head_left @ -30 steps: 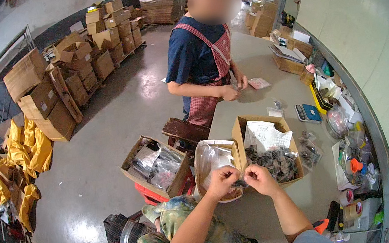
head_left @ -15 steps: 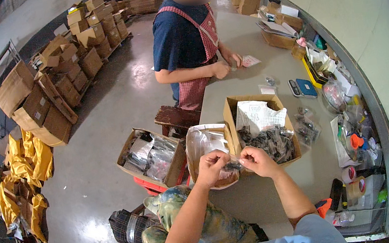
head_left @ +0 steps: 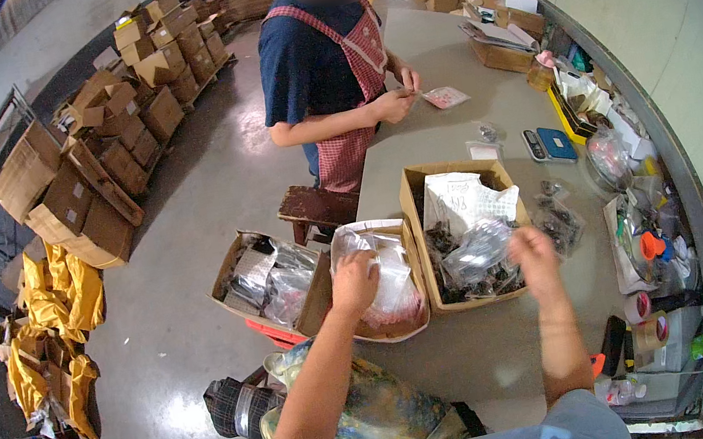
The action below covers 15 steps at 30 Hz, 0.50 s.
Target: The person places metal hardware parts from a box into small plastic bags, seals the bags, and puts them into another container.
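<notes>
My left hand (head_left: 356,283) is over the shallow carton (head_left: 417,300) of clear plastic bags (head_left: 390,272), its curled fingers pinching at the plastic there. Motion smears my right hand (head_left: 538,258), which is closed at the right side of the open cardboard box (head_left: 431,285). From its fingertips a filled clear plastic bag (head_left: 475,254) stretches leftward over that box. Beneath the bag lie many small dark bagged pieces (head_left: 443,241). A white sheet of paper (head_left: 457,200) with handwriting leans in the far half of the box.
A third carton (head_left: 231,290) of packets stands left on a red support. Bagged dark parts (head_left: 560,221) and a blue scale (head_left: 552,144) lie right. Tape rolls (head_left: 651,335) and clutter line the wall. Across the table, a co-worker (head_left: 329,88) handles a small packet.
My hands have parted from a small dark-filled bag they held together. The left went to the shallow carton, the right moved rightward with a clear bag at the big box. The co-worker shifted slightly left.
</notes>
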Each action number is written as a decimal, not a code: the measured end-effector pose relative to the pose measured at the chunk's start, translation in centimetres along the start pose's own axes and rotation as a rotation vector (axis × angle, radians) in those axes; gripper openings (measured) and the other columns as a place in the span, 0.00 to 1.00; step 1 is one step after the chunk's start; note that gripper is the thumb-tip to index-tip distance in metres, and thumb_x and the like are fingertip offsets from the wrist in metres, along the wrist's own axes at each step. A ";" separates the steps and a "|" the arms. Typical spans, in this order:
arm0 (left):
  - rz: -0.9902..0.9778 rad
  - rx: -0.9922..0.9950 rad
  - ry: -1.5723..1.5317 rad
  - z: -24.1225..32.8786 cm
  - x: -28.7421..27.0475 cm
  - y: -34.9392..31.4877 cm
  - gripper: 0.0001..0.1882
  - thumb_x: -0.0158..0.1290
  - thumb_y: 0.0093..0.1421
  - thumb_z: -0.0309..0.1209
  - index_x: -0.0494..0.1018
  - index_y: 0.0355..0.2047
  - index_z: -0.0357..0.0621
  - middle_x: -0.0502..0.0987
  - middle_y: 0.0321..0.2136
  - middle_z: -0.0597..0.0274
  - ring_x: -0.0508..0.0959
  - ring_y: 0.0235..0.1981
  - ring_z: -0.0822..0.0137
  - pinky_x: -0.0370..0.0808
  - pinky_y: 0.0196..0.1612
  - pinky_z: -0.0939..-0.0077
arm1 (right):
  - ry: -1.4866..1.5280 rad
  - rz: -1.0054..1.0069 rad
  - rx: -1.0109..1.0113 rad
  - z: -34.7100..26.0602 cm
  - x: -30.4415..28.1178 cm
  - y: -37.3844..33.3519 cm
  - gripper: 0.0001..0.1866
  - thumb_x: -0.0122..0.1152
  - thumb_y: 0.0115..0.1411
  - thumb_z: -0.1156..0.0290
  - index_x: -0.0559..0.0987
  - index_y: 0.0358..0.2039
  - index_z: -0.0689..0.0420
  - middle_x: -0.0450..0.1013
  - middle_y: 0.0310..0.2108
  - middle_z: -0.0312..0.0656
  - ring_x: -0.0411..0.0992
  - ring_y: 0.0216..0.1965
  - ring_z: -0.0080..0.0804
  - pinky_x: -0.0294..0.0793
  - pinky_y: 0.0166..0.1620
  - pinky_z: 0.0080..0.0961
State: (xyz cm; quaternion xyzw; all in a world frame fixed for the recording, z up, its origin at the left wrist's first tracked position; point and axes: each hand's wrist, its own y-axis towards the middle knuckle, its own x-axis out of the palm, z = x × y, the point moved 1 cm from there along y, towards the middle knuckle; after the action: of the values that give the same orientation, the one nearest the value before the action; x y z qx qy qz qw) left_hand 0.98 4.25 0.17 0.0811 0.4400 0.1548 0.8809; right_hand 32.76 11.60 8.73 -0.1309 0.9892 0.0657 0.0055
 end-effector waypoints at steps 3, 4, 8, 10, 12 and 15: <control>0.010 -0.055 0.370 -1.1 -0.2 0.9 0.13 0.46 0.56 0.34 0.72 0.40 0.47 0.74 0.41 0.60 0.69 0.49 0.59 0.62 0.50 0.58 | 0.186 0.261 -0.019 -2.6 -3.9 2.0 0.06 0.51 0.62 0.70 0.71 0.28 0.55 0.64 0.22 0.27 0.60 0.23 0.13 0.59 0.26 0.13; 0.002 -0.068 0.435 -1.7 0.2 0.9 0.13 0.45 0.56 0.34 0.72 0.40 0.47 0.74 0.42 0.60 0.69 0.49 0.60 0.60 0.51 0.57 | 0.132 0.304 -0.048 -1.6 -5.9 3.0 0.07 0.50 0.63 0.69 0.71 0.29 0.55 0.66 0.24 0.28 0.63 0.24 0.14 0.61 0.27 0.13; -0.173 -0.175 0.529 -2.8 1.7 1.8 0.19 0.53 0.52 0.38 0.71 0.45 0.53 0.73 0.44 0.62 0.65 0.54 0.62 0.51 0.57 0.41 | -0.143 0.400 -0.021 0.8 -8.4 4.5 0.08 0.51 0.63 0.67 0.72 0.31 0.57 0.68 0.25 0.30 0.65 0.26 0.15 0.64 0.29 0.14; -0.168 -0.173 0.498 -3.0 2.0 1.6 0.16 0.53 0.52 0.37 0.72 0.43 0.54 0.75 0.41 0.62 0.66 0.53 0.64 0.50 0.57 0.41 | -0.215 0.320 -0.042 2.8 -8.3 4.6 0.08 0.52 0.62 0.67 0.72 0.31 0.58 0.68 0.25 0.30 0.65 0.26 0.16 0.64 0.30 0.15; -0.170 -0.112 0.496 -2.5 1.5 1.7 0.12 0.52 0.53 0.36 0.72 0.39 0.53 0.76 0.37 0.61 0.69 0.50 0.64 0.51 0.55 0.42 | -0.297 0.218 -0.103 4.5 -6.7 3.8 0.08 0.54 0.61 0.68 0.72 0.31 0.59 0.68 0.25 0.31 0.65 0.27 0.17 0.64 0.31 0.15; -0.087 -0.107 0.358 -1.3 0.2 1.0 0.07 0.52 0.54 0.35 0.73 0.33 0.50 0.76 0.31 0.60 0.73 0.42 0.60 0.53 0.52 0.47 | -0.388 0.084 -0.136 4.6 -1.3 2.1 0.07 0.56 0.59 0.70 0.73 0.28 0.61 0.68 0.25 0.34 0.65 0.27 0.19 0.64 0.30 0.16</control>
State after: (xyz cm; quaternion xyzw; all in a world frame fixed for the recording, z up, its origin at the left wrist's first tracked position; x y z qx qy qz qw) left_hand -0.15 5.25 -0.49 -0.0140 0.5840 0.1516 0.7974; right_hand 33.45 14.53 4.43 -0.0746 0.9675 0.1566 0.1842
